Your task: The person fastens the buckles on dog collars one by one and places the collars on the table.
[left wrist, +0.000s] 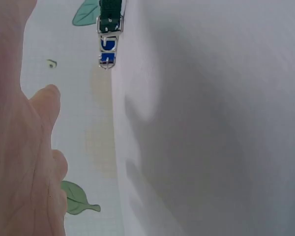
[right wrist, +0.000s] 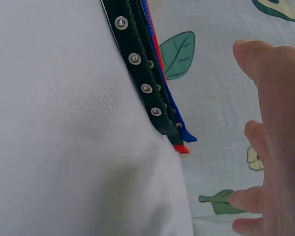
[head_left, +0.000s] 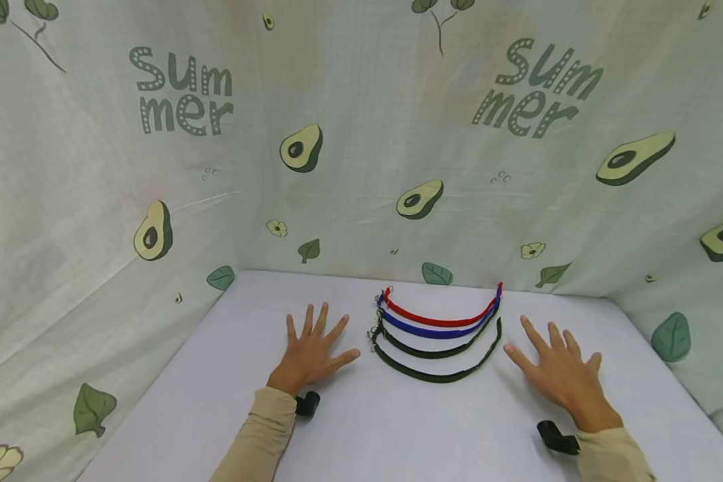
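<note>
Curved collars lie one before another on the white table: a red collar (head_left: pixel 442 323) at the back, then a blue collar (head_left: pixel 440 333), then two dark green ones, the nearest green collar (head_left: pixel 440 379) at the front. Their metal buckles (left wrist: pixel 109 29) are at the left ends; metal eyelets (right wrist: pixel 134 59) line the right tails. My left hand (head_left: pixel 313 351) is spread to the left of the buckles, apart from them, holding nothing. On the other side, my right hand (head_left: pixel 563 371) is spread beside the tail ends, its fingers extended and nothing in them.
The white tabletop (head_left: pixel 410 435) ends at the back against a hanging cloth (head_left: pixel 361 100) printed with avocados and leaves, which also runs along both sides. Black wrist devices, one at the left wrist (head_left: pixel 307 404) and one at the right wrist (head_left: pixel 557 438), stick out inward.
</note>
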Demonstrator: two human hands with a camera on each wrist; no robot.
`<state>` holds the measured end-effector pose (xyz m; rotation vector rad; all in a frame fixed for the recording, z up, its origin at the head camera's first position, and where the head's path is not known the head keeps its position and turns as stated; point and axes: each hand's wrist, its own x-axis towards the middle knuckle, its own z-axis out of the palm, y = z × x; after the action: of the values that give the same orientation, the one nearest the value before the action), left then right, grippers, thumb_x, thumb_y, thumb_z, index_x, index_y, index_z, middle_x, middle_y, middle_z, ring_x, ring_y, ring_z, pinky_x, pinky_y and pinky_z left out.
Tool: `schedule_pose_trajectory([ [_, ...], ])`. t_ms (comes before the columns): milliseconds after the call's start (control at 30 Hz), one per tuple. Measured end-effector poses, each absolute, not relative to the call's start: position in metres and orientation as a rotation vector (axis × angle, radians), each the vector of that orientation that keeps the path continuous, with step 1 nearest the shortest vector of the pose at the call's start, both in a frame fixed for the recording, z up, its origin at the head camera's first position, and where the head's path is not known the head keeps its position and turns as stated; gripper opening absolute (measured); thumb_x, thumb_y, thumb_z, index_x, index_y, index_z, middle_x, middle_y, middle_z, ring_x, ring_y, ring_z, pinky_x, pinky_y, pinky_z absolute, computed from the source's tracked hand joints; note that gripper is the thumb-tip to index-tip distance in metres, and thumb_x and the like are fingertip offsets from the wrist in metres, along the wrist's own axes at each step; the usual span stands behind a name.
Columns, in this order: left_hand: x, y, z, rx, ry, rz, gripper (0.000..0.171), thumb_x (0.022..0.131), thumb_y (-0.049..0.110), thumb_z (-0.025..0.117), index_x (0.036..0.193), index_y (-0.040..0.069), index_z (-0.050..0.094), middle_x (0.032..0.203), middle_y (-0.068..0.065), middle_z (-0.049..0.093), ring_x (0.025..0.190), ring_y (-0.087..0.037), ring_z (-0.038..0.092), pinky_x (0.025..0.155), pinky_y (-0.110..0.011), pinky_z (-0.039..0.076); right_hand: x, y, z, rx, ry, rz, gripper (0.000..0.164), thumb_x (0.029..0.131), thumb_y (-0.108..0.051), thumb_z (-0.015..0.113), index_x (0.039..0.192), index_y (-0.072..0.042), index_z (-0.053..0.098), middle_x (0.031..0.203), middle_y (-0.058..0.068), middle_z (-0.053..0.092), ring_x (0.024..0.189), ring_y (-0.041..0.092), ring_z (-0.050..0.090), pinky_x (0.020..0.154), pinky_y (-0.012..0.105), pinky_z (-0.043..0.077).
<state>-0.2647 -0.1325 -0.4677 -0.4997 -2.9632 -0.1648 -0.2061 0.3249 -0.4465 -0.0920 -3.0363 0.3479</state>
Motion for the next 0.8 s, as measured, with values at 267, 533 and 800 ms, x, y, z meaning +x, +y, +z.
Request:
schedule_pose_trajectory([
  [267, -0.261, -0.126, -0.466, -0.519, -2.959, -0.180, 0.087, 0.087, 0.085, 0.035, 0.158, 0.034, 0.032, 0.166, -0.014, 0.011, 0.151, -0.044, 0.001, 0.108, -0.073, -0.009, -0.206, 0.318, -0.445, -0.058, -3.010, 0.324, 0.089, 0.094, -0.077, 0.032, 0.162, -0.022, 0.015, 0.151, 0.042, 0.020, 0.134, 0.066, 0.016, 0.091, 0.089, -0.001],
  [533, -0.257, -0.104, -0.472, -0.557, -2.925, -0.189, 0.087, 0.088, 0.085, 0.033, 0.151, 0.027, 0.047, 0.158, -0.015, 0.035, 0.148, -0.040, 0.021, 0.109, -0.075, -0.001, -0.205, 0.303, -0.449, -0.009, -2.981, 0.314, 0.088, 0.094, -0.077, 0.035, 0.161, -0.022, 0.020, 0.150, 0.039, 0.027, 0.133, 0.062, 0.024, 0.097, 0.084, 0.009],
  [800, -0.255, -0.082, -0.462, -0.459, -2.849, -0.247, 0.068, 0.095, 0.070, 0.047, 0.134, 0.017, 0.065, 0.126, -0.011, 0.065, 0.123, -0.032, 0.055, 0.109, -0.072, 0.018, -0.214, 0.277, -0.450, 0.042, -2.957, 0.342, 0.091, 0.094, -0.076, 0.036, 0.158, -0.012, 0.030, 0.144, 0.039, 0.039, 0.124, 0.061, 0.043, 0.093, 0.076, 0.034],
])
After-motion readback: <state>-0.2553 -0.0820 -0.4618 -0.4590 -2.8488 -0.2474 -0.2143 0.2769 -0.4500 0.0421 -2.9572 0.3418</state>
